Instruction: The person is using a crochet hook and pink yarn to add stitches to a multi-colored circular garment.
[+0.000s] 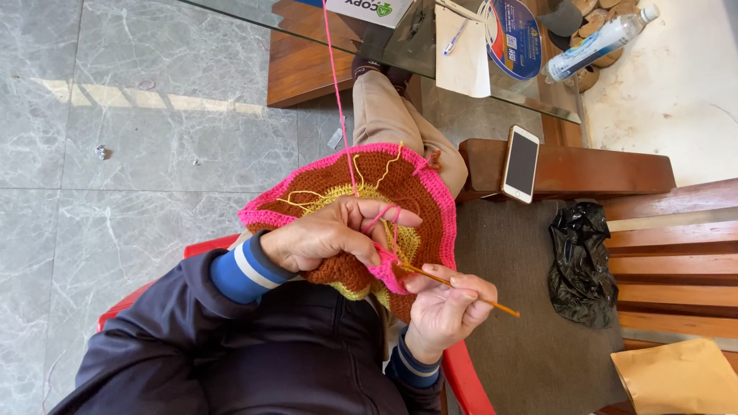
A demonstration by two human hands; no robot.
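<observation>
Left hand (330, 234) pinched the crocheted piece (400, 184), pink yarn (338, 92) over a finger; right hand (446, 307) gripped the crochet hook (461, 290), fingers closed.

One hook (461, 286); one phone (520, 164); one bottle (600, 42)

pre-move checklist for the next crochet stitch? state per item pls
1. Hook held: right hand grips the crochet hook - ok.
2. Hook tip at the pink edge of the crocheted piece - ok; whether it is through a loop - cannot tell.
3. Pink yarn wrapped over the left hand fingers - ok.
4. Yarn feed runs straight up out of view; its source - cannot tell.
5. Piece supported on the lap, left hand pinching the edge - ok.
6. Loose yellow yarn tails lie apart from the hook - ok.
</observation>
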